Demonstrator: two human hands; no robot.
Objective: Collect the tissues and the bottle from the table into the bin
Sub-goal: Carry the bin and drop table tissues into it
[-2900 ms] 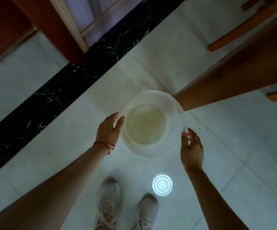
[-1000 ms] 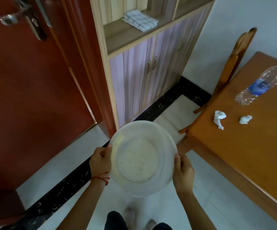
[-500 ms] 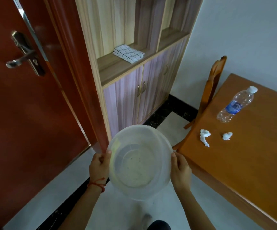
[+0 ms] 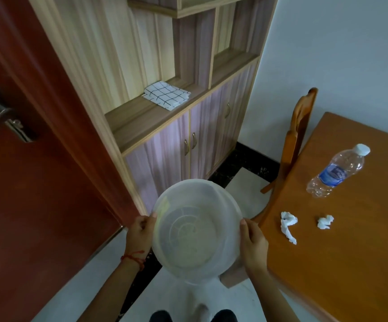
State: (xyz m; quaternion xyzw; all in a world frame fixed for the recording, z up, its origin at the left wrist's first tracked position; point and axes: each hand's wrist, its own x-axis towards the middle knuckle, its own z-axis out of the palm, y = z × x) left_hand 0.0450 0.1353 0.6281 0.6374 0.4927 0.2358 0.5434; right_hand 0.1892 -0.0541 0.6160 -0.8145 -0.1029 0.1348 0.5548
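Bin point(image 4: 195, 233) now raised off floor, carried toward desk point(image 4: 351, 263). Left hand point(image 4: 139, 235), right hand point(image 4: 253, 240) clamp fingers on opposite rims. Bottle point(image 4: 337, 171), two tissues point(image 4: 287, 225) lie on desk right of bin.

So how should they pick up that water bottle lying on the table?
Probably around the middle, at the blue label, coming down from above. The bottle lies on its side on the table, cap pointing away, so its round body is open from the top. Both hands, left hand and right hand, hold the bin, so one must let go first.
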